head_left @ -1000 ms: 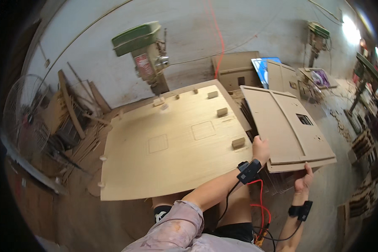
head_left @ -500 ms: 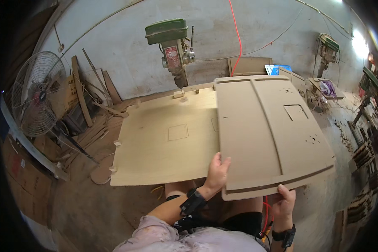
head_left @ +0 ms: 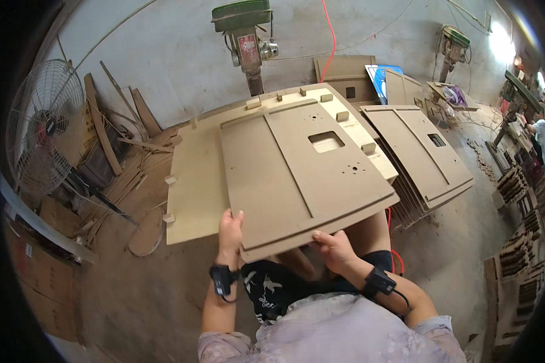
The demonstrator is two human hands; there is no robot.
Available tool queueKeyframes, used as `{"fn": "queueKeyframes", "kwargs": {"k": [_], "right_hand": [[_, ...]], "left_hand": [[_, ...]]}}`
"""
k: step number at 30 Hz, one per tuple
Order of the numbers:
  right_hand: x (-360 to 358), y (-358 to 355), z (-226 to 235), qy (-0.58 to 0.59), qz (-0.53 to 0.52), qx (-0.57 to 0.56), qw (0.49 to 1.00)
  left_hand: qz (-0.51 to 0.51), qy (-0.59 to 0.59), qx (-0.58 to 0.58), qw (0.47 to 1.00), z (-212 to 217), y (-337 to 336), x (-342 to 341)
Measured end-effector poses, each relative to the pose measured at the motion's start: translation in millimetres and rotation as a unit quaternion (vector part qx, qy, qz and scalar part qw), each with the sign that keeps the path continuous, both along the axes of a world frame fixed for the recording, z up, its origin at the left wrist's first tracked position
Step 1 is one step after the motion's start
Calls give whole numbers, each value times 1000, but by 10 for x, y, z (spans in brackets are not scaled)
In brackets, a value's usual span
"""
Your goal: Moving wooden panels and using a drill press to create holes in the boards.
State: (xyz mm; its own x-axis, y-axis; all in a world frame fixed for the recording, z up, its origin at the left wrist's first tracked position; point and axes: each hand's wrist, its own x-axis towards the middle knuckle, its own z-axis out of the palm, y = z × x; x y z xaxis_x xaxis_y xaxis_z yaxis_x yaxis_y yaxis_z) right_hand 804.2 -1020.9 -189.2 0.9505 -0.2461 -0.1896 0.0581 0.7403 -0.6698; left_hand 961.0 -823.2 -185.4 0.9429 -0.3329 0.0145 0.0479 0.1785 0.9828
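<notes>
While both hands grip its near edge, the fibreboard panel (head_left: 303, 172) lies flat on the tabletop (head_left: 194, 181); it is smooth, matt and tan, with raised strips running along it, a rectangular cut-out toward the far end and a few small drilled holes; the left hand (head_left: 229, 233) has its fingers (head_left: 233, 216) curled over the near left corner, thumb hidden beneath; the right hand (head_left: 333, 248) clasps the near edge from below, fingers (head_left: 321, 235) closed on the board; the tabletop is a larger sheet of the same pale board, with small wooden blocks (head_left: 171, 179) standing along its rim; a green drill press (head_left: 248, 27) rises at the far side, just behind the panel; a stack of like panels (head_left: 427, 157) rests to the right, near but apart; a wire-caged fan (head_left: 45, 124) and leaning offcuts (head_left: 118, 130) crowd the left; dust covers the floor (head_left: 145, 290).
</notes>
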Motion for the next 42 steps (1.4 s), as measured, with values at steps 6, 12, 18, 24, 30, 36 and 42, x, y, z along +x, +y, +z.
{"fn": "queueKeyframes", "kwargs": {"k": [6, 12, 18, 24, 30, 36, 42], "right_hand": [[365, 202, -237, 79, 69, 27, 994], [546, 17, -188, 63, 168, -29, 983], [69, -362, -149, 94, 223, -277, 930], [-71, -869, 149, 60, 109, -353, 927], [-147, -1106, 203, 94, 27, -397, 913], [14, -1370, 66, 82, -118, -671, 727], [89, -1618, -91, 90, -112, -717, 682]], "left_hand": [[0, 24, 51, 998, -140, 352, 621], [47, -141, 186, 971, -91, 380, 531], [15, -262, 379, 887, -63, 529, 3], [16, -329, 486, 810, -14, 657, -221], [55, -353, 477, 803, -35, 588, -195], [77, -401, 462, 787, -60, 587, -209], [83, -411, 437, 796, -112, 579, -212]]}}
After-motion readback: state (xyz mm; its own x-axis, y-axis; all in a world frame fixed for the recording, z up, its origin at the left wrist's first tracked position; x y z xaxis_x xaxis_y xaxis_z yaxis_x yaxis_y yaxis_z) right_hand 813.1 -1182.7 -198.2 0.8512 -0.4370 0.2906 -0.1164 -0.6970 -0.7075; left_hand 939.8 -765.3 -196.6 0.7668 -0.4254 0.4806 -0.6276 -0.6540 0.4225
